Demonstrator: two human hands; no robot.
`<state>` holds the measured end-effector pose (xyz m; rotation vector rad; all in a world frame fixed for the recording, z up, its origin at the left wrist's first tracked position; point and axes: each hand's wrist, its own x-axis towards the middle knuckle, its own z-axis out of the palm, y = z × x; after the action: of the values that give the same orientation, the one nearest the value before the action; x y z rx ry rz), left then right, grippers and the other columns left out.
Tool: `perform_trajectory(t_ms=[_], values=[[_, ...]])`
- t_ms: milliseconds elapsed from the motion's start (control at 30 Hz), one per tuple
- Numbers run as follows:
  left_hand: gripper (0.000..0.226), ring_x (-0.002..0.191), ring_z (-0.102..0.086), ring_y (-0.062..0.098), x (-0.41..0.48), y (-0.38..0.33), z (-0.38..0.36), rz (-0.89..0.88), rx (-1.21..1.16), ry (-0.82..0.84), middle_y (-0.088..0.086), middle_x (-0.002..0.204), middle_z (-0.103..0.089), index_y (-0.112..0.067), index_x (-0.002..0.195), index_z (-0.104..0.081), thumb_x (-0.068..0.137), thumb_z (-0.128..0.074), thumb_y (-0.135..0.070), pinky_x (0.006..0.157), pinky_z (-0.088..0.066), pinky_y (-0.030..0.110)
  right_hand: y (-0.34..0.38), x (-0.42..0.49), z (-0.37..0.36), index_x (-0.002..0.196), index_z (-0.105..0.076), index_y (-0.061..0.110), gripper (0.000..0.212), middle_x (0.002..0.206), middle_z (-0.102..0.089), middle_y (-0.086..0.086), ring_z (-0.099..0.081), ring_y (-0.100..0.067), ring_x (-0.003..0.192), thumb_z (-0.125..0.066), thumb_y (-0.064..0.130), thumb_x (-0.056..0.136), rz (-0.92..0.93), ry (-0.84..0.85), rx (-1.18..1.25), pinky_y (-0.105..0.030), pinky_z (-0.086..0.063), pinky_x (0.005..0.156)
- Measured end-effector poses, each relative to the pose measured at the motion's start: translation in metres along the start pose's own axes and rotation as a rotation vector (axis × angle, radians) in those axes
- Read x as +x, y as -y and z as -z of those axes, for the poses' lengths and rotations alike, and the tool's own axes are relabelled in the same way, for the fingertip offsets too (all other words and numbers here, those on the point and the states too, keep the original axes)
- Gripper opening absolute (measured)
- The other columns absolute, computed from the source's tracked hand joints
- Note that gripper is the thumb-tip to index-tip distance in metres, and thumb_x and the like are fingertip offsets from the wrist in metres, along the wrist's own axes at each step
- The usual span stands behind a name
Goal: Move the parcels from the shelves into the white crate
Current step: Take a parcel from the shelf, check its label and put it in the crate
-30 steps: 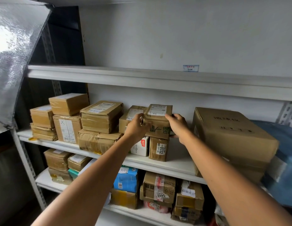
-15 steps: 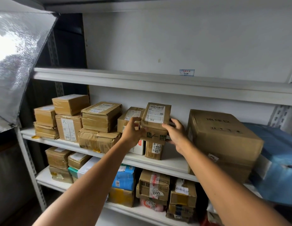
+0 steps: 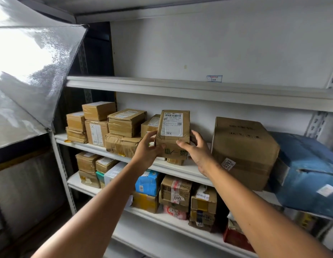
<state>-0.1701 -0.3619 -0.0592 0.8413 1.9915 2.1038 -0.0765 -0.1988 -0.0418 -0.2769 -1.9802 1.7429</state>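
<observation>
Gripping brown cardboard parcel (image 3: 173, 134) from both sides, low over middle shelf (image 3: 180, 169); contact with small box beneath unclear. Long axis near upright, 12-to-6; white label face toward camera, top leaning back toward wall. Left hand (image 3: 148, 152) curled round left edge, thumb on front. Right hand (image 3: 197, 151) half-closed on right edge, thumb on front, fingers behind. At 3 o'clock: large plain carton (image 3: 244, 146), sticker 0393; beyond, blue wrapped bundle (image 3: 307, 174). At 9 o'clock: stacked cartons (image 3: 124, 123), creased, glossy tape. At 6 o'clock, on lower shelf (image 3: 162, 220): blue box (image 3: 148, 182).
</observation>
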Motion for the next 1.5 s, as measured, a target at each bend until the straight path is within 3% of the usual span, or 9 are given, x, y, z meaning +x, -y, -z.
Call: perform_trajectory(t_ms=[233,333,633,800,900,1100,1200,1300,1500], values=[[0.051,0.092,-0.069,0.008,-0.028,-0.014,0.007,-0.012,0.013,0.047,0.004,0.124,-0.061,-0.017,0.134,-0.046,0.090,-0.065,0.000,0.065,-0.057,0.020,0.006,-0.029,0.002,0.152,-0.031,0.025,0.092,0.148,-0.046,-0.001,-0.040,-0.017,0.137,-0.083,0.014,0.077,0.058,0.000,-0.092,-0.029,-0.034,0.106],[0.055,0.107,-0.066,0.023,-0.027,-0.020,0.011,-0.037,0.016,0.068,0.011,0.126,-0.063,-0.022,0.134,-0.044,0.089,-0.066,0.000,0.079,-0.059,0.029,0.016,-0.034,-0.002,0.151,-0.034,0.024,0.087,0.147,-0.047,0.000,-0.041,-0.009,0.128,-0.081,0.016,0.079,0.100,-0.027,-0.096,-0.024,-0.035,0.100],[0.055,0.095,-0.064,0.009,-0.005,-0.030,0.024,-0.068,0.052,0.078,0.009,0.121,-0.061,-0.023,0.131,-0.047,0.085,-0.072,-0.004,0.065,-0.058,0.021,0.028,-0.031,-0.010,0.150,-0.036,0.020,0.083,0.129,-0.051,0.008,-0.042,-0.004,0.117,-0.080,0.012,0.080,0.137,-0.049,-0.164,-0.008,-0.038,0.084],[0.055,0.110,-0.063,0.021,0.002,-0.029,0.022,-0.107,0.069,0.109,0.009,0.123,-0.062,-0.026,0.126,-0.048,0.083,-0.075,-0.005,0.074,-0.060,0.031,0.025,-0.022,-0.010,0.143,-0.047,0.019,0.075,0.117,-0.061,0.010,-0.055,-0.015,0.120,-0.082,0.010,0.077,0.091,-0.101,-0.136,-0.037,-0.047,0.104],[0.066,0.113,-0.057,0.020,0.005,-0.030,0.021,-0.116,0.094,0.121,0.007,0.124,-0.056,-0.024,0.133,-0.045,0.080,-0.077,-0.003,0.068,-0.059,0.025,0.021,-0.019,-0.010,0.145,-0.045,0.019,0.080,0.133,-0.060,-0.001,-0.056,-0.023,0.124,-0.083,0.013,0.075,0.042,-0.123,-0.058,-0.048,-0.045,0.107],[0.080,0.111,-0.059,0.022,0.004,-0.025,0.025,-0.133,0.209,0.148,0.001,0.116,-0.055,-0.034,0.136,-0.043,0.072,-0.085,-0.012,0.083,-0.059,0.049,0.020,-0.015,-0.003,0.129,-0.060,0.014,0.051,0.119,-0.068,-0.005,-0.065,-0.020,0.105,-0.075,0.005,0.081,0.030,-0.174,0.079,-0.034,-0.056,0.088],[0.083,0.113,-0.056,0.019,-0.002,-0.024,0.022,-0.155,0.239,0.171,0.002,0.118,-0.054,-0.032,0.142,-0.040,0.075,-0.083,-0.010,0.077,-0.059,0.033,0.023,-0.010,0.004,0.126,-0.062,0.018,0.045,0.120,-0.069,-0.005,-0.067,-0.021,0.102,-0.071,0.002,0.085,0.034,-0.159,0.102,-0.030,-0.055,0.078],[0.083,0.115,-0.053,0.018,-0.007,-0.023,0.019,-0.164,0.248,0.156,0.002,0.120,-0.053,-0.030,0.145,-0.038,0.077,-0.082,-0.011,0.069,-0.048,0.016,0.024,-0.007,0.007,0.118,-0.064,0.025,0.040,0.123,-0.067,-0.008,-0.066,-0.028,0.107,-0.069,0.001,0.086,0.037,-0.129,0.117,-0.041,-0.056,0.088],[0.081,0.113,-0.053,0.014,-0.011,-0.024,0.019,-0.154,0.249,0.124,-0.005,0.116,-0.053,-0.033,0.142,-0.040,0.075,-0.085,-0.020,0.076,-0.050,0.024,0.018,-0.008,0.004,0.114,-0.066,0.030,0.039,0.121,-0.069,-0.004,-0.064,-0.025,0.112,-0.072,0.005,0.085,0.060,-0.117,0.091,-0.046,-0.050,0.101]])
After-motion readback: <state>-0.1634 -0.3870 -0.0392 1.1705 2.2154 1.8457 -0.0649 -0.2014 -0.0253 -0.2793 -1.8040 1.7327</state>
